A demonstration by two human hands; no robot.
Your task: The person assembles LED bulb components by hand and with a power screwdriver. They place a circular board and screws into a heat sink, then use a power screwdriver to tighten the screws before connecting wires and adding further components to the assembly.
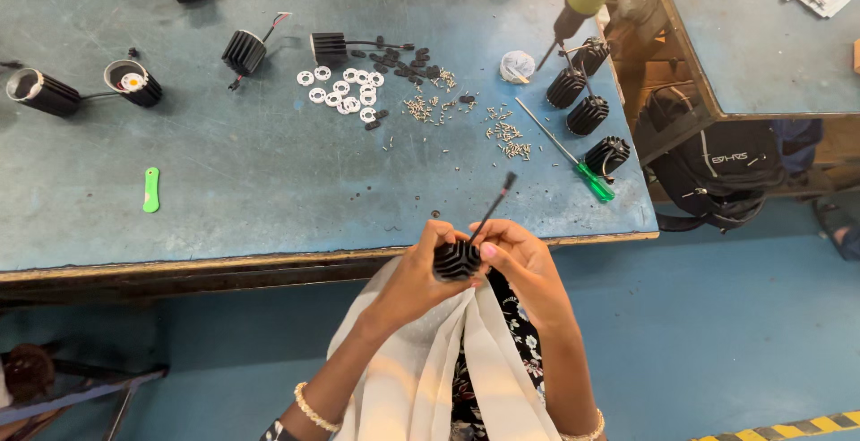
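Both hands clasp a black finned heat sink [458,259] just off the table's near edge [269,262].

Left hand [421,271] and right hand [520,257] grip it, fingers closed; its cable [495,199] reaches over bare tabletop, green-handled screwdriver [573,156] well apart.

The scene is lit evenly and brightly from above, only short soft shadows being cast beside the parts on the blue table [269,172], while mild glare is seen toward 12 o'clock, lines are bent at the edges, and slight blur is noted at 6 o'clock.
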